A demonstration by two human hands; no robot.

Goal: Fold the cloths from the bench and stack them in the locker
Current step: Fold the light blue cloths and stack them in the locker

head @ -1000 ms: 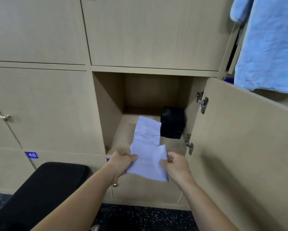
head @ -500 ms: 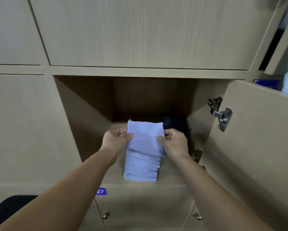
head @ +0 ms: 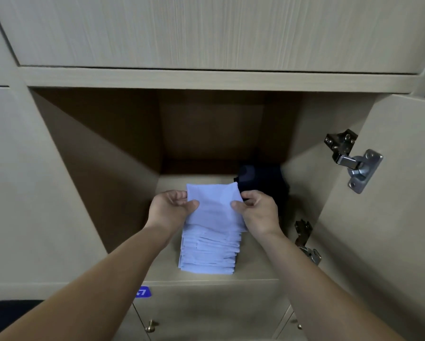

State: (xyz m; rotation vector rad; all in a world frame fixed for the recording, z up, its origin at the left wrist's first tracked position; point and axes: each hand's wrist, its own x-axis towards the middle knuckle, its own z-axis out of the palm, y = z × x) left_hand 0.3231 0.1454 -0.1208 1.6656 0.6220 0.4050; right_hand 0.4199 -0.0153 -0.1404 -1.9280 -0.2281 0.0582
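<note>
Bare throughout. Left forearm (head: 95, 286) and right forearm (head: 317, 279) uncovered from the near edge of view up to the wrists, smooth and slim, narrowing toward the far end. Left hand (head: 170, 210) and right hand (head: 258, 212) likewise uncovered, knuckles and thumbs plainly visible. Upper arms and any clothing cut off by the near edge, so impossible to tell.

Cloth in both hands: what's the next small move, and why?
Probably lower the cloth flat onto the stack, then release: the left hand and right hand pinch its sides right over it, inside the locker.
</note>
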